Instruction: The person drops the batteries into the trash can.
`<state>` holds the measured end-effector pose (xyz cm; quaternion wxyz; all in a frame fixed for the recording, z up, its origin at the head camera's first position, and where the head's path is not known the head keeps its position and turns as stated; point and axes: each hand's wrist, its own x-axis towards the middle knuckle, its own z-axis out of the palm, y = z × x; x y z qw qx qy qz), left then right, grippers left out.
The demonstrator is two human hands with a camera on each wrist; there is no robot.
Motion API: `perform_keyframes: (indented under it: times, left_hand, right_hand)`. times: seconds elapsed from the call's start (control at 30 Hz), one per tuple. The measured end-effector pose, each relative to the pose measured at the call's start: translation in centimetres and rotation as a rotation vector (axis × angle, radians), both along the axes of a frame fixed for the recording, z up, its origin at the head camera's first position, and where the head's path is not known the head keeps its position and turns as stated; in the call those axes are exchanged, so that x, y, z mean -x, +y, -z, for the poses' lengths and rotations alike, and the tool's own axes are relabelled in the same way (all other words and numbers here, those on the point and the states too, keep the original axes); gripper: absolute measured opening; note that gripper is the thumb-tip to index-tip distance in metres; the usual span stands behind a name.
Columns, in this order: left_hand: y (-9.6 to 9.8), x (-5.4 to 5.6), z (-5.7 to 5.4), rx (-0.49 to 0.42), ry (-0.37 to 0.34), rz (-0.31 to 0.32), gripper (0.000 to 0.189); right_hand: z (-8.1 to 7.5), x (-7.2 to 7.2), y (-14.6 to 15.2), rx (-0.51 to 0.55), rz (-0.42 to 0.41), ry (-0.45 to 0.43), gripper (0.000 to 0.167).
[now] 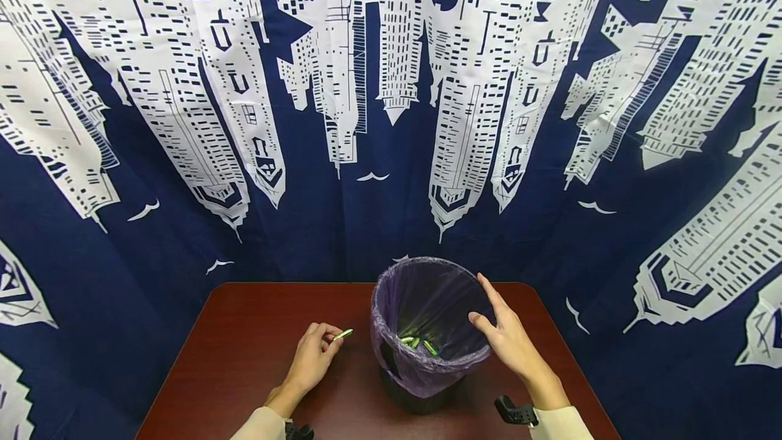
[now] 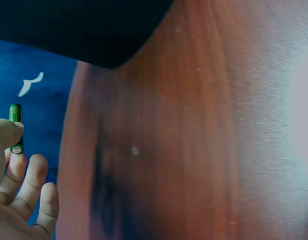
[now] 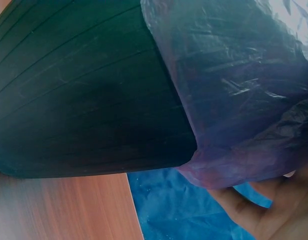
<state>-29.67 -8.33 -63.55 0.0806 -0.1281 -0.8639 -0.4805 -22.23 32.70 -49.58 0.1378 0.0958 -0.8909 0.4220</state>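
Note:
My left hand [image 1: 313, 357] pinches a small green battery [image 1: 343, 335] between thumb and fingers, left of the bin. In the left wrist view the battery [image 2: 15, 116] stands nearly upright by the thumb, with the other fingers loosely bent below. A dark trash bin [image 1: 415, 399] lined with a thin purple bag [image 1: 440, 367] stands on the table. Inside at the bottom lie several green batteries [image 1: 430, 347]. My right hand [image 1: 513, 338] is at the bin's right rim, its fingers fairly straight and spread. In the right wrist view its fingers [image 3: 239, 207] touch the bag's folded-over edge.
The reddish-brown wooden table [image 1: 244, 352] has rounded far corners. Close behind it hangs a dark blue curtain [image 1: 342, 236] with white upside-down buildings and birds. A dark strap [image 1: 516, 413] is on the right wrist, and another shows at the left wrist.

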Motion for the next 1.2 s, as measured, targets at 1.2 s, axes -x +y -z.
perform_keyframes:
  times: [1.2]
  left_hand:
    - [0.8, 2.1, -10.4, -0.053, 0.200, 0.008, 0.013]
  right_hand:
    - [0.1, -0.1, 0.1, 0.001, 0.006, 0.004, 0.079]
